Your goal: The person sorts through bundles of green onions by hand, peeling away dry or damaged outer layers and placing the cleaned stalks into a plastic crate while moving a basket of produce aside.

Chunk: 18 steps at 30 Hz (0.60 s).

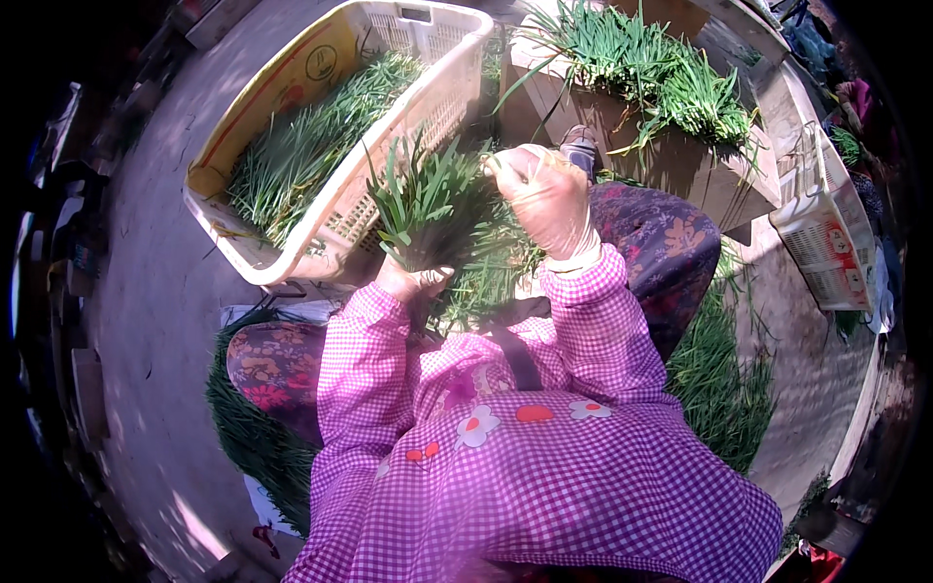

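My left hand (412, 280), in a thin pale glove, is closed around the lower part of a bunch of garlic chives (424, 199). The leaves fan upward and away from me. Just right of the bunch is my right hand (546, 202), gloved as well, with its fingers curled into a pinch. Whatever lies between those fingers is too small or hidden to make out. More loose chives (491, 277) lie below and between my hands, in front of my body.
A pale plastic crate (255, 272) partly filled with chives stands ahead on the left. Cut bundles of chives (646, 73) rest on a box (680, 185) at far right. Another crate (831, 253) stands at the right edge. Heaps of chives (724, 398) lie beside both my legs.
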Tool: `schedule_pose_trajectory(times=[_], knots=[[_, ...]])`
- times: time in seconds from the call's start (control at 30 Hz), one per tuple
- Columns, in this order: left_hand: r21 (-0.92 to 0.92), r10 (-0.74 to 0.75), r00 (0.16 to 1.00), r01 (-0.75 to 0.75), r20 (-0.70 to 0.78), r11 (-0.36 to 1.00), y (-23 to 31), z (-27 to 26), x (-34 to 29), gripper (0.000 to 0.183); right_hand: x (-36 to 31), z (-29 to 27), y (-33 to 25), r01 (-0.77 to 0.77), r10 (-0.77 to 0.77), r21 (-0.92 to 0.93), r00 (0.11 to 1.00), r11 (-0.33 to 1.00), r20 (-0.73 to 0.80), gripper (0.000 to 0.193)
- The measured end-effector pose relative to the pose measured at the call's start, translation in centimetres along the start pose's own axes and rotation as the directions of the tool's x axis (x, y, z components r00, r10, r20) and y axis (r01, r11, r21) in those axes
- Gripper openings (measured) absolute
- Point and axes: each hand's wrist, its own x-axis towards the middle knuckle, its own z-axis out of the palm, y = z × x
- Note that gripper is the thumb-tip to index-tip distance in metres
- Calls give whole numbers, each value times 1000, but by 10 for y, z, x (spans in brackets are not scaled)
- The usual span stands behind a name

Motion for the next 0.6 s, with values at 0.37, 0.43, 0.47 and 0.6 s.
schedule_pose_trajectory(times=[0.37, 0.43, 0.47, 0.6], knots=[[-45, -18, 998, 21, 65, 999, 1, 5, 3, 60, 5, -19, -13, -102, 92, 117, 992, 988, 89, 24], [2, -67, 996, 67, 57, 998, -5, -5, 2, 66, 1, 8, -8, 99, -92, -100, 993, 990, 73, 32], [22, -94, 993, 92, 67, 995, -10, -8, 5, 69, -4, 12, -8, 110, -93, -198, 991, 974, 91, 32], [-21, -55, 992, 58, 111, 998, 4, 0, -1, 78, -4, 12, -5, 207, -180, -221, 974, 953, 136, 27]])
